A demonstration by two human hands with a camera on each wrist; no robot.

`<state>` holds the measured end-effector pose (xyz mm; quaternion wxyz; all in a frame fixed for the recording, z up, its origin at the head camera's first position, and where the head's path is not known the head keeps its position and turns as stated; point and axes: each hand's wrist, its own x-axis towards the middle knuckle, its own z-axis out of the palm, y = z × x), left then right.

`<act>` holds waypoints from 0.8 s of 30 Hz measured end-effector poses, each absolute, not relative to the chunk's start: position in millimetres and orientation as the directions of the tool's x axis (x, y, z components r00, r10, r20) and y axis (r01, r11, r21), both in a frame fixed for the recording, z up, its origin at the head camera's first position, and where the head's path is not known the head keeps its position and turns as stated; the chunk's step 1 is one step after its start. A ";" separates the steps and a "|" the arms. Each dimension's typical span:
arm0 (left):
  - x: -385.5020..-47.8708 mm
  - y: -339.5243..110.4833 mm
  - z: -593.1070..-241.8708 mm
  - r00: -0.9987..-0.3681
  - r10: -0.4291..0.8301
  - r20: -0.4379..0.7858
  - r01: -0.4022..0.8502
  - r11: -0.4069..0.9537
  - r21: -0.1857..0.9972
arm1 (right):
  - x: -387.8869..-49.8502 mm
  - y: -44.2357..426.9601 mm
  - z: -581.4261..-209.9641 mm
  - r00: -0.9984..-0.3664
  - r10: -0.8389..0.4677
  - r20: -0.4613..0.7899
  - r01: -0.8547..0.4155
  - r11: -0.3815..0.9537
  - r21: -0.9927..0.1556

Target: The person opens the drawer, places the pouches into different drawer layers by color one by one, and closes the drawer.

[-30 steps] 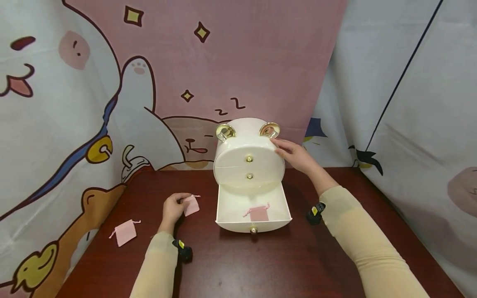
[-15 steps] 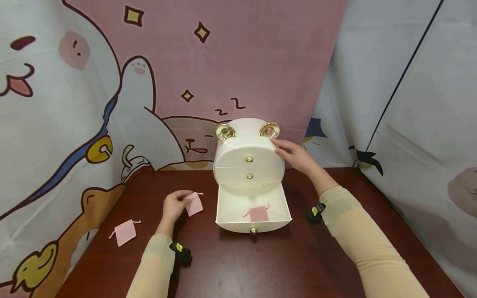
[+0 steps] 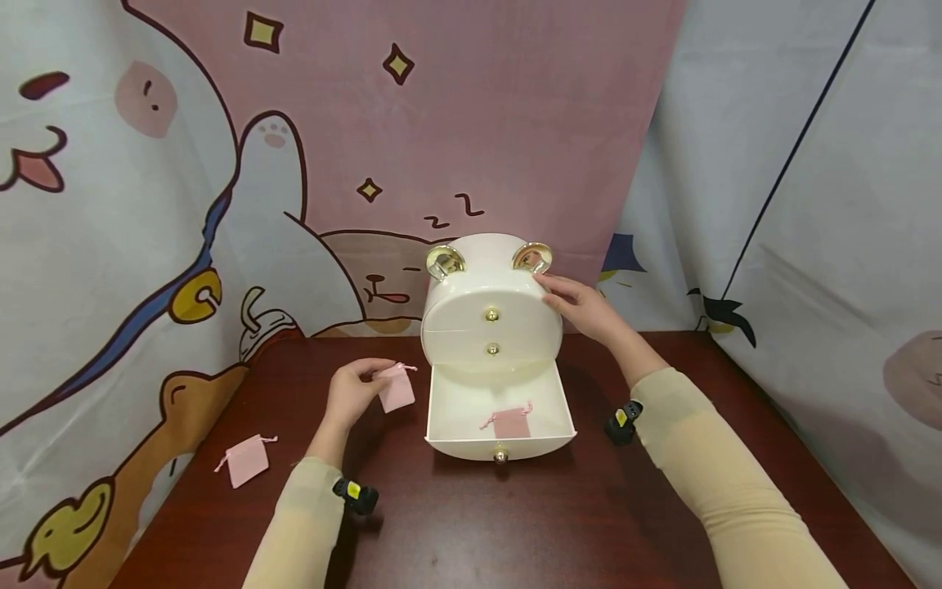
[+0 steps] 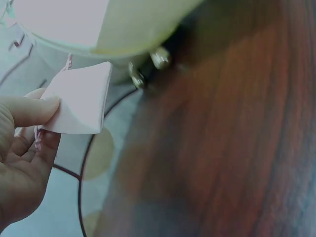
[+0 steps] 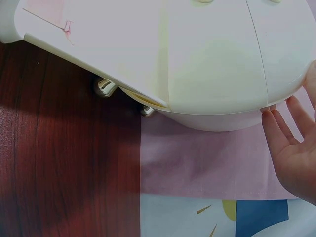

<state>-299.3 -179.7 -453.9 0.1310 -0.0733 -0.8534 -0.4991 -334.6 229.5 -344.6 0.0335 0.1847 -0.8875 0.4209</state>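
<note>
Between thumb and fingers my left hand (image 3: 349, 398) pinches a pink drawstring pouch (image 3: 398, 391), held above the table left of the white drawer box (image 3: 471, 331). In the left wrist view the thumb lies over the pouch (image 4: 81, 101) near its strings. My right hand (image 3: 587, 312) rests against the box's upper right side, below a gold ear; its fingers look fairly straight in the right wrist view. The bottom drawer (image 3: 459, 409) is pulled out, with a second pink pouch (image 3: 511, 423) lying near its front. The upper two drawers are closed.
A third pink pouch (image 3: 248, 460) lies on the dark red table (image 3: 471, 523) at the left. Printed cloths (image 3: 515, 123) hang behind the table and along both sides. The pulled-out drawer's gold knob (image 3: 501, 456) faces the front.
My left hand has lifted the pouch and carried it right and away from me, closer to the drawer. My right hand and the box have stayed in place.
</note>
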 end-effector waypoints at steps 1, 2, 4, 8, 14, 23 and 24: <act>-298.0 -177.1 -450.6 -0.956 -0.002 0.295 0.258 0.480 0.838 | -334.5 229.4 -344.6 -0.930 -0.299 0.215 -0.356 0.577 -0.735; -296.8 -174.6 -447.3 -0.956 0.003 0.292 0.258 0.473 0.843 | -334.4 229.3 -344.5 -0.930 -0.299 0.216 -0.356 0.575 -0.737; -294.1 -169.2 -440.1 -0.956 0.016 0.292 0.267 0.457 0.849 | -334.3 229.1 -344.5 -0.929 -0.298 0.219 -0.358 0.574 -0.737; -289.0 -158.4 -426.7 -0.951 0.049 0.306 0.297 0.429 0.853 | -334.5 229.0 -344.3 -0.927 -0.302 0.223 -0.362 0.568 -0.739; -283.7 -140.7 -412.9 -0.930 0.116 0.348 0.364 0.397 0.843 | -336.1 229.7 -345.0 -0.925 -0.307 0.225 -0.369 0.575 -0.730; -279.2 -114.5 -409.2 -0.910 0.190 0.368 0.413 0.359 0.837 | -335.3 228.9 -343.6 -0.929 -0.303 0.214 -0.357 0.575 -0.736; -279.1 -112.0 -409.8 -0.907 0.198 0.371 0.420 0.361 0.833 | -335.7 228.9 -343.8 -0.928 -0.302 0.216 -0.359 0.577 -0.734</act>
